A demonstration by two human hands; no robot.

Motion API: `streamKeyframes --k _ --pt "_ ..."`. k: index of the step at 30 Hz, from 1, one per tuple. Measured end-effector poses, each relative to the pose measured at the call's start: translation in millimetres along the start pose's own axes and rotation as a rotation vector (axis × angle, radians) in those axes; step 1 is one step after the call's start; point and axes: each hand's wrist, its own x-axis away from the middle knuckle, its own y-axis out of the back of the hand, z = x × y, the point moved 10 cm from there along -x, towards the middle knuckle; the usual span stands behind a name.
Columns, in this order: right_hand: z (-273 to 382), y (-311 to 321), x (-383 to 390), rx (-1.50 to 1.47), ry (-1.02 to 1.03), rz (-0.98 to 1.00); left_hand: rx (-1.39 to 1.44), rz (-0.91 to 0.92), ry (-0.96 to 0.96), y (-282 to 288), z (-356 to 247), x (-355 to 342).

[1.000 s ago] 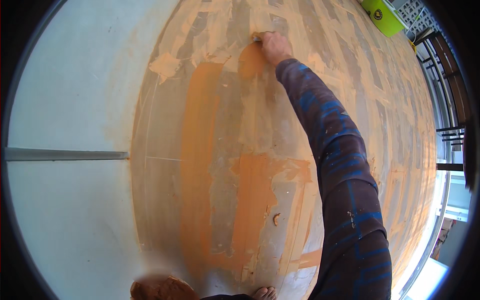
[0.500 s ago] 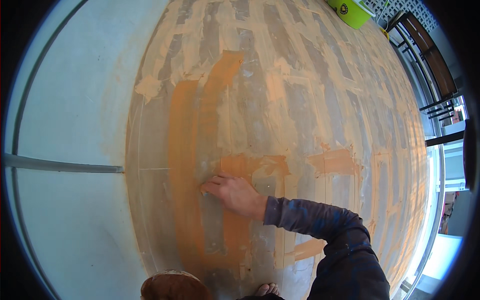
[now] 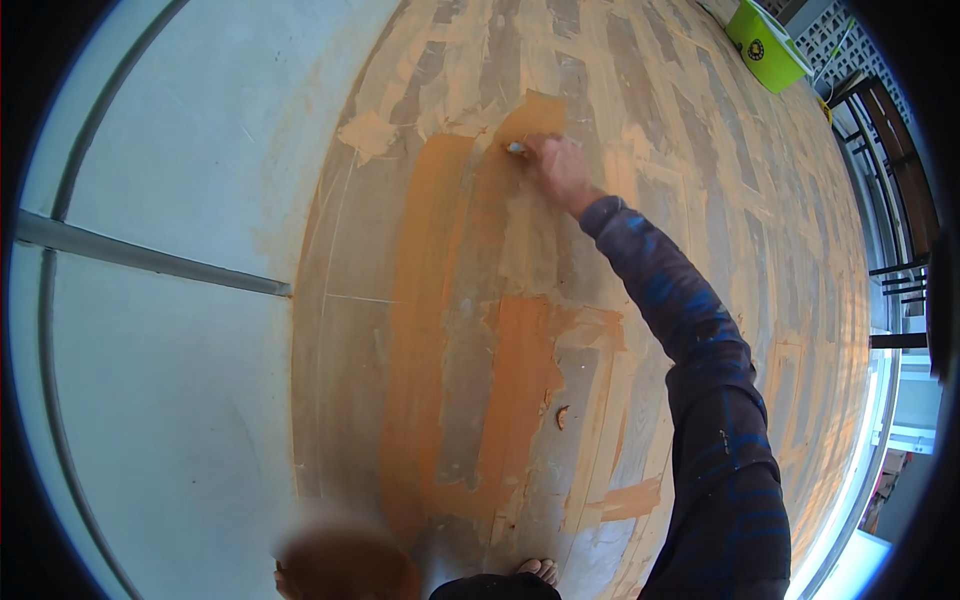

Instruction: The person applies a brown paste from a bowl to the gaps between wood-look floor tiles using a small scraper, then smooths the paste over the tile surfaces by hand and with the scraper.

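My right hand [image 3: 557,170], in a dark sleeve with blue patterning, is closed on a small pale scraper [image 3: 516,148] against a patch of orange filler [image 3: 532,110] on the streaked floor [image 3: 735,235]. At the bottom left my left hand [image 3: 282,576] grips a round brown container [image 3: 345,560], partly blurred and cut off by the frame's edge; only some fingertips show. Bare toes [image 3: 538,568] show at the lower middle, beside dark clothing.
A pale panel [image 3: 170,400] with grey grooves borders the floor at the left. A green tub [image 3: 765,55] stands at the back right near a perforated wall. Dark slatted furniture [image 3: 905,175] and a railing line the right edge.
My right hand swept from the upper floor down toward me half a second ago, and is now up again near the top of the orange strip. The container stays at the bottom left.
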Motion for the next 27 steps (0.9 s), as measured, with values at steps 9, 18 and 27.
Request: streamKeyframes --k 9,18,27 --pt "195 44 191 -0.459 -0.052 0.465 0.054 -0.009 -0.034 31 10 14" --pt "263 -4 27 -0.516 0.108 0.279 0.025 -0.020 -0.049 43 6 27" --pt "330 -45 73 -0.346 0.575 0.194 0.328 -0.033 0.085 56 48 30"
